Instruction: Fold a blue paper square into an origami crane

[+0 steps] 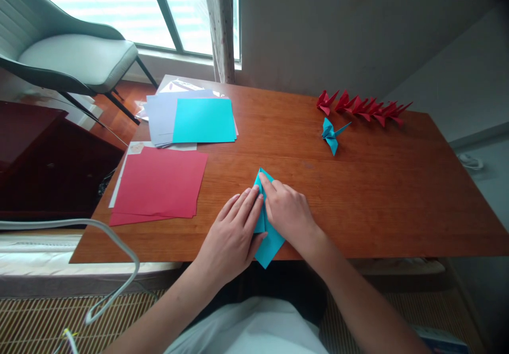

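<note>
Blue paper (273,244) is laid point-far at the near edge of the table (382,205), mid-scene, between both hands; its near tip appears to poke slightly past the edge. Left hand (234,227) is laid flat, fingers extended over the left-hand layer, thumb resting by the short near edge of the flap; nothing seen gripped. Right hand (288,205) is half curled, index finger extended onto the far tip; thumb is hidden, so whether anything is pinched there cannot be told. Step in hand is judged to be crease-setting on the narrow flap. To be done well: paper should be slid a bit farther in so the near tip is fully backed by wood. Layers should be pinned by the left hand without sideways drag, long edges matched to the centre line, then the crease run from the far point toward near in one firm stroke. Far tip needs most care: layers are likely thickest there, and any overlap past the centre would be expected to make later folds bind or skew.
</note>
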`<act>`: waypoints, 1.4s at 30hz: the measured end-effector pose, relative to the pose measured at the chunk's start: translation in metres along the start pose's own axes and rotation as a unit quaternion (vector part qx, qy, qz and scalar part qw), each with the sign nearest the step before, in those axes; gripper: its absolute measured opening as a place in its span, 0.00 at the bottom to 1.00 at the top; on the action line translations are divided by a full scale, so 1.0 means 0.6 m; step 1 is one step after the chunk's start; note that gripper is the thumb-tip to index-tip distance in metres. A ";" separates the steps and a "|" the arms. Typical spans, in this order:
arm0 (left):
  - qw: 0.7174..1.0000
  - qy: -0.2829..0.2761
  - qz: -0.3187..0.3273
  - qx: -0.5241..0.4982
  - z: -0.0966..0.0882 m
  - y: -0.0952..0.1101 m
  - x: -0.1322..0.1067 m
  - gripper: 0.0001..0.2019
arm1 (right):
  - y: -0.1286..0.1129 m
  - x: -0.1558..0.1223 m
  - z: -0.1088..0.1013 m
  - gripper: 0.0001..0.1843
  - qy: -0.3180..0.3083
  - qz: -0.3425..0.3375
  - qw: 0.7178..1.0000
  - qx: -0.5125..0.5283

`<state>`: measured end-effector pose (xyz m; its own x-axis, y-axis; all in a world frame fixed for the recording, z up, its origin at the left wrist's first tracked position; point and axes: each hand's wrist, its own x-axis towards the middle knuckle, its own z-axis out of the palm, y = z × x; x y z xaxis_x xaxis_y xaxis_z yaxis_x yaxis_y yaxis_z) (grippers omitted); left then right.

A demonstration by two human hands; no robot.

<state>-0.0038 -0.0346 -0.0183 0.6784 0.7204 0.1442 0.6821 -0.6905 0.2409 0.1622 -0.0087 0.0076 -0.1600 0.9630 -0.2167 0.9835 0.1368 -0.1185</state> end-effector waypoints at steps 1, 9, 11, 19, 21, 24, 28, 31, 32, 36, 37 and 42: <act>1.000 -0.001 0.001 0.000 -0.001 0.000 -0.001 0.31 | 0.001 -0.001 0.001 0.29 -0.002 0.001 1.000 0.000; 1.000 -0.009 0.008 -0.003 0.001 -0.002 -0.004 0.34 | 0.006 -0.005 0.004 0.30 0.009 -0.009 1.000 -0.001; 1.000 -0.011 0.006 -0.006 0.002 -0.002 -0.004 0.34 | 0.006 -0.004 0.004 0.30 0.007 -0.009 1.000 0.000; 1.000 -0.005 0.000 -0.008 0.003 -0.001 -0.004 0.34 | 0.004 -0.002 0.004 0.30 -0.003 -0.003 1.000 -0.005; 1.000 -0.002 0.000 -0.010 0.003 0.000 -0.004 0.34 | 0.004 -0.001 0.005 0.30 -0.004 -0.002 1.000 -0.005; 1.000 -0.004 0.000 -0.010 0.003 0.000 -0.004 0.34 | 0.005 -0.001 0.006 0.30 -0.002 -0.003 1.000 -0.004; 1.000 -0.006 0.000 -0.010 0.003 -0.001 -0.004 0.34 | 0.006 -0.001 0.007 0.30 0.003 -0.004 1.000 0.002; 1.000 -0.007 -0.004 -0.012 0.003 -0.001 -0.004 0.34 | 0.006 -0.001 0.006 0.30 0.004 -0.005 1.000 0.003; 1.000 -0.006 -0.005 -0.012 0.003 0.000 -0.004 0.34 | 0.005 -0.002 0.006 0.30 0.003 -0.006 1.000 0.002; 1.000 -0.004 -0.005 -0.007 0.003 0.000 -0.004 0.34 | 0.005 -0.001 0.007 0.30 0.005 -0.006 1.000 0.003; 1.000 -0.004 -0.003 -0.005 0.003 -0.001 -0.004 0.33 | 0.005 0.000 0.007 0.30 0.006 -0.005 1.000 0.004; 1.000 -0.005 -0.002 0.000 0.005 -0.003 -0.005 0.34 | 0.004 0.007 0.005 0.31 -0.004 0.004 1.000 0.002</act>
<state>-0.0060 -0.0355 -0.0222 0.6788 0.7220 0.1341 0.6841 -0.6881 0.2422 0.1638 -0.0049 0.0038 -0.1531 0.9620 -0.2261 0.9843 0.1281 -0.1216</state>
